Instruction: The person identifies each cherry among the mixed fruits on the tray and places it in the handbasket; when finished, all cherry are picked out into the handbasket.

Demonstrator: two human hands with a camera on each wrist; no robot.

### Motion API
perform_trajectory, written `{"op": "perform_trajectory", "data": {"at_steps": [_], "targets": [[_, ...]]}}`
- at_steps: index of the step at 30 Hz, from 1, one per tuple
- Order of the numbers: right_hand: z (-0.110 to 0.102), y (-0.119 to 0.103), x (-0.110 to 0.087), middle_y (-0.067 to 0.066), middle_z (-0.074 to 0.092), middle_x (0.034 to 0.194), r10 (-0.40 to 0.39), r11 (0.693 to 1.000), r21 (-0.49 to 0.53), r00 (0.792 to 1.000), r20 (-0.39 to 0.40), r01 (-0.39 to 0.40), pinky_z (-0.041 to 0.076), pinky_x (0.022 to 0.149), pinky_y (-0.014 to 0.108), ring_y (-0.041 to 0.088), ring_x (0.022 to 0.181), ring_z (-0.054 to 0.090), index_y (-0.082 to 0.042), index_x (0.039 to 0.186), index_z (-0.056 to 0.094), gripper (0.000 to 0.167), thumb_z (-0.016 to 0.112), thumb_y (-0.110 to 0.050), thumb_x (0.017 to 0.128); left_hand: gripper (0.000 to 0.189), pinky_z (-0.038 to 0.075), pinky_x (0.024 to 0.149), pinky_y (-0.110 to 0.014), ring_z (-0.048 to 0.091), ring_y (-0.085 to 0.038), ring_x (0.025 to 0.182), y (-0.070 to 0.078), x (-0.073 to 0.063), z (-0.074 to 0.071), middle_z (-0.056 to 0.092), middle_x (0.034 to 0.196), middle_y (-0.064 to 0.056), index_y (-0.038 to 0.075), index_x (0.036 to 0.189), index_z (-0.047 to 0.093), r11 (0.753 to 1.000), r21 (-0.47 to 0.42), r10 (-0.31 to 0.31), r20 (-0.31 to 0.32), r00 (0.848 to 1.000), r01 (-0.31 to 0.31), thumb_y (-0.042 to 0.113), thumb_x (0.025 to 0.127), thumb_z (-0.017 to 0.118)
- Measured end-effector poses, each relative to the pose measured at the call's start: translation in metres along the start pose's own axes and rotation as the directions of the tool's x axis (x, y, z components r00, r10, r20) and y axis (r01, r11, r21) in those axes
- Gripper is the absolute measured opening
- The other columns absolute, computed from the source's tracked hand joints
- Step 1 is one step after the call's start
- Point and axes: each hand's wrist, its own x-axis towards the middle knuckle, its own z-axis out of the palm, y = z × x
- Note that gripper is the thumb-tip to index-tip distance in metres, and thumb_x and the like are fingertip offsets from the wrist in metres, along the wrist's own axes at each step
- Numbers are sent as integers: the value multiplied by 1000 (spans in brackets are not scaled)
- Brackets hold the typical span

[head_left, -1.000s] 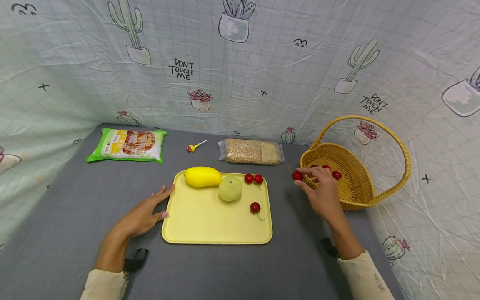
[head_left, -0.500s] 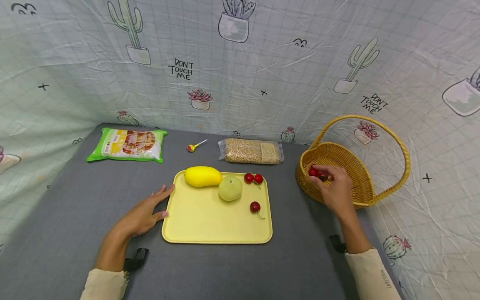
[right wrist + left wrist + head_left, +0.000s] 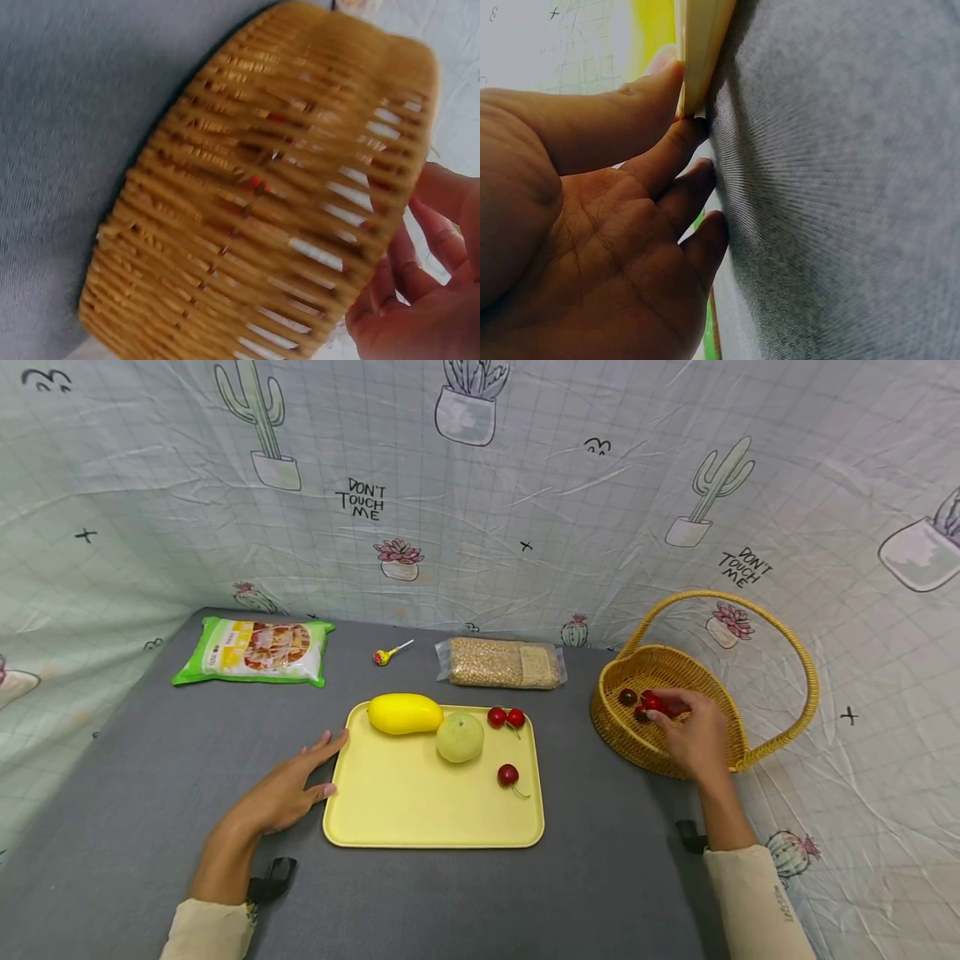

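My left hand (image 3: 281, 789) rests at the left edge of a yellow tray (image 3: 420, 822), its fingers extended and its thumb touching the rim. The left wrist view shows the thumb (image 3: 622, 120) against the tray side. On the tray lie a yellow mango (image 3: 405, 714), a pale green round fruit (image 3: 461, 737) and several dark red cherries (image 3: 507, 775). Inside the wicker basket (image 3: 630, 747), my right hand (image 3: 693, 731) pinches a red cherry (image 3: 653, 702), its far side partly hidden by the fingers. Other cherries (image 3: 627, 697) lie beside it. The right wrist view has the woven wall (image 3: 247, 195) mostly covering them.
A green-edged food packet (image 3: 255, 649), a lollipop (image 3: 384, 657) and a clear bag of grains (image 3: 498, 662) lie along the back of the grey table (image 3: 420, 902). The basket's tall handle (image 3: 806, 668) arches up on the right. A printed cloth (image 3: 495, 502) hangs behind.
My right hand has moved rightward from the basket's left rim into the basket, carrying a cherry. My left hand and the things on the tray have stayed in place.
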Motion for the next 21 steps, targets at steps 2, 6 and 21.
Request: {"op": "perform_trajectory", "data": {"at_steps": [2,6,21], "targets": [[-2,5,2,22,77,113,36,999,-8,999,23,-35,46,80,38,42,102,69,-7,123,79,30,83,-14,94,84,16,122,-80,14,-66,155,0,0,0,17,173,-32,12,170,27,1000,-2,1,-1,1000,-1,7,99,71],[-5,16,6,22,76,119,85,996,-24,995,53,-84,48,81,40,42,106,68,-6,124,78,30,81,-13,95,83,16,122,-80,14,-65,155,0,0,0,18,173,-33,11,170,27,1000,-8,10,-5,1000,-10,6,99,71],[-7,37,17,26,76,118,140,983,-136,980,144,-121,51,92,61,45,107,67,0,120,77,26,78,-9,96,83,16,122,-81,13,-66,155,0,0,0,17,173,-33,10,169,28,1000,-13,14,-7,1000,-14,6,99,71]]}}
